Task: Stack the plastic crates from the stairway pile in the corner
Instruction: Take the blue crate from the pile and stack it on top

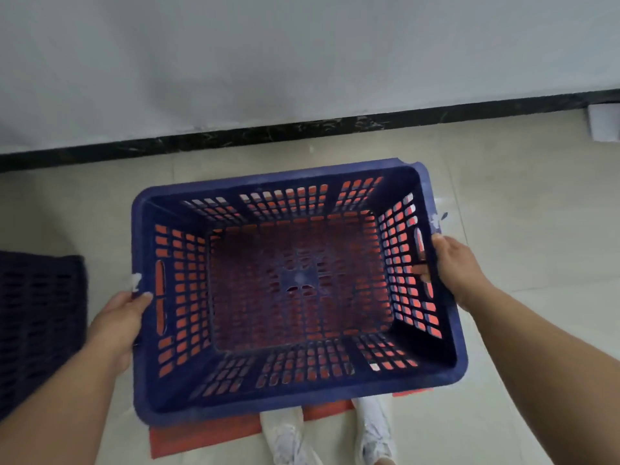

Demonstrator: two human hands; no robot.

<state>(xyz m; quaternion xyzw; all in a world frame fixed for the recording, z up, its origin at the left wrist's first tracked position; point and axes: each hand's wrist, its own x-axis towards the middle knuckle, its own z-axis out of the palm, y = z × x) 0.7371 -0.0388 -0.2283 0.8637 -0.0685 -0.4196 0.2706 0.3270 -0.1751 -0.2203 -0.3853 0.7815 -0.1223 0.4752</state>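
Observation:
A dark blue perforated plastic crate (235,182) fills the middle of the view, open side up. My left hand (117,322) grips its left rim by the handle slot. My right hand (451,266) grips the right rim, fingers hooked through that side's handle slot. Beneath it lies a red crate (201,437); its colour shows through the blue crate's holes and its rim pokes out at the near edge. Whether the blue crate rests fully inside the red one I cannot tell.
Another dark crate (37,323) stands on the tiled floor at the left. A white wall with a black skirting strip (302,132) runs behind. A white object (604,124) sits at the far right. My white shoes (288,437) are at the bottom.

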